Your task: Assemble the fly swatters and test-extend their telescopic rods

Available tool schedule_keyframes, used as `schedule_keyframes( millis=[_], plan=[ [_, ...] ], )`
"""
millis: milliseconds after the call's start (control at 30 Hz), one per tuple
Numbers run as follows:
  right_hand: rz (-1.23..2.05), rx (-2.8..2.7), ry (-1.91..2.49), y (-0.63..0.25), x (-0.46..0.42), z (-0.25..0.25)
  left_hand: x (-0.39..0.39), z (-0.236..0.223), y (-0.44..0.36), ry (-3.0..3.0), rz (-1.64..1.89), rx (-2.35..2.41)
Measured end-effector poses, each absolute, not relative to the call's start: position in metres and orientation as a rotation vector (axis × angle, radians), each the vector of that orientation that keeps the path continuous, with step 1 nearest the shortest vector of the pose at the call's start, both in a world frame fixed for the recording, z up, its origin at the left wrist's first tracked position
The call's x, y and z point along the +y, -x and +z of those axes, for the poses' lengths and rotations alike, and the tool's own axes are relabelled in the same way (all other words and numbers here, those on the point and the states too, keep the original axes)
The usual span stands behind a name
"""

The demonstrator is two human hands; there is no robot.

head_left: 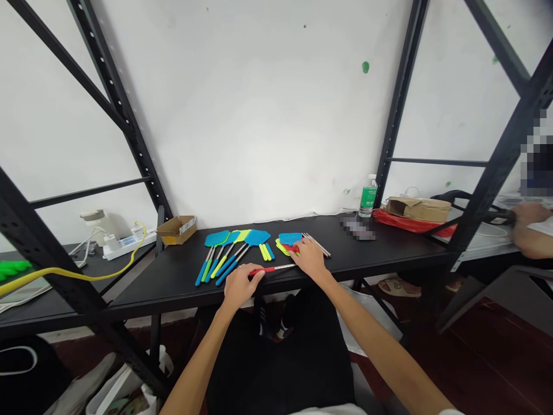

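And here's the left hand [241, 284], low at the front edge of the black table [173, 282], thumb and fingers grasping a red handle [261, 271]! Out of that handle runs a metal rod [284, 267], lying nearly level and pointing right, its far end close under the right hand [309, 257]. Over there the right hand leans in, fingers curled down at a red swatter head [294, 248]; whether it is gripping that piece or only touching it, I cannot tell. Just behind those fingers sit a blue swatter head [290, 237] and some yellow swatter heads [282, 246], with spare metal rods [318, 245] fanned out right beside them. Look left, and there's a row of fly swatters [233, 253], heads overlapping towards the wall, handles towards the person. Between the two groups lie short loose handles [266, 252], yellow and blue, side by side. Further right, a bottle [368, 199] stands upright near the wall
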State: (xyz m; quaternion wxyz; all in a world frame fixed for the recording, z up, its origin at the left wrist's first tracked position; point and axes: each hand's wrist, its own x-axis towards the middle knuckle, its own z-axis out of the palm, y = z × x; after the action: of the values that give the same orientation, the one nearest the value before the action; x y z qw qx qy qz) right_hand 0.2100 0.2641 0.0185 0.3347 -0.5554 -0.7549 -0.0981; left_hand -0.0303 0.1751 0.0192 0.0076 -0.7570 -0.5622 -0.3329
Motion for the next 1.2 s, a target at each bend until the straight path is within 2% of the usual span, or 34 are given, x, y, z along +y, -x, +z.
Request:
schedule_keyframes(
  millis=[300,867,1200],
  plan=[
    [-0.155,-2.037,1.473,-0.209,0.259,0.025,0.174,0.021,0.029,2.388,-1.035,-1.763],
    [-0.226,-1.648,0.938,-0.215,0.252,0.023,0.176,0.020,0.031,2.374,-1.051,-1.764],
    [0.209,-1.046,1.041,-0.233,0.269,0.020,0.175,0.019,0.031,2.377,-1.044,-1.771]
  ],
)
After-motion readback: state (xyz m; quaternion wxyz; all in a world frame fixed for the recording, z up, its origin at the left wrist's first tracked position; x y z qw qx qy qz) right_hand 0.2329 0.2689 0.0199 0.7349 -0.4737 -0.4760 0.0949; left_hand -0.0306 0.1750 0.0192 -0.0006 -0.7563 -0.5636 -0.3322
